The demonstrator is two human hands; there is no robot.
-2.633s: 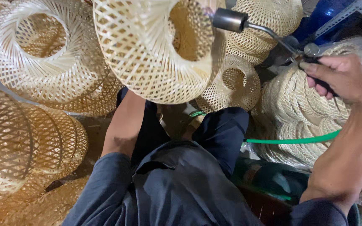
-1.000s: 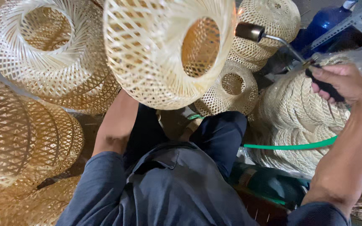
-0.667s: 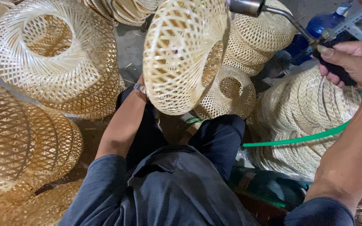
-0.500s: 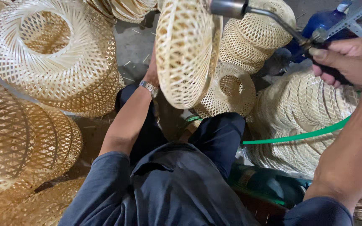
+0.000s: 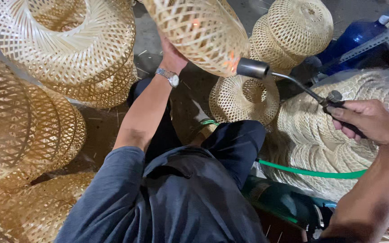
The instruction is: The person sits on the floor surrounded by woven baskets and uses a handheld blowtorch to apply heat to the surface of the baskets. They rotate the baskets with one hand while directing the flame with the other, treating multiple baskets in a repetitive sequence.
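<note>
**Torch at the woven shade, baskets crowding every side**

I see my left hand (image 5: pixel 173 53) raised under a pale woven bamboo shade (image 5: pixel 199 29), which is held up top centre; the fingers are hidden behind the weave, so I cannot tell how they grip. A wristwatch (image 5: pixel 167 77) sits on that wrist. My right hand (image 5: pixel 369 123) is wrapped around the dark handle of a gas torch (image 5: pixel 293 83), fingers curled tight on it. The metal nozzle (image 5: pixel 253 68) sits just beside the shade's lower edge, and an orange glow shows on the weave there.

The shade looks hollow, nothing visible inside. A large open woven shade (image 5: pixel 64 42) lies top left, its hollow empty too. Darker golden shades (image 5: pixel 19 130) pile along the left edge. Smaller ones (image 5: pixel 244 96) stand ahead of my knee, and a coiled pale stack (image 5: pixel 320 144) lies under the right arm. A blue bottle (image 5: pixel 354 38) stands top right. A green hose (image 5: pixel 311 172) crosses the stack.

Bare floor (image 5: pixel 183 96) shows only in a narrow strip between the piles.
</note>
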